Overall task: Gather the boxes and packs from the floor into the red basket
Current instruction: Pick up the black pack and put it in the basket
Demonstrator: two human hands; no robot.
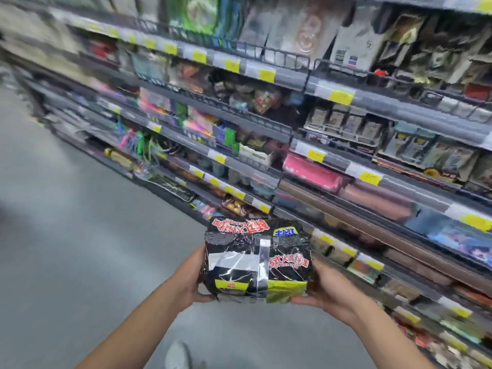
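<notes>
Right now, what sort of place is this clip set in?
Most likely a supermarket aisle: long tiered shelves crammed with packaged goods, yellow price tags along the shelf edges, and the black pack held between the left hand and right hand.

One black pack (257, 262). Two hands: one left hand (190, 278), one right hand (330, 291). One grey shoe (177, 355), near. The shelf goods (314, 171) and yellow tags (341, 97) are too blurred to count.

A shop aisle — stocked shelves (292, 134) with yellow price tags (340, 97).
</notes>
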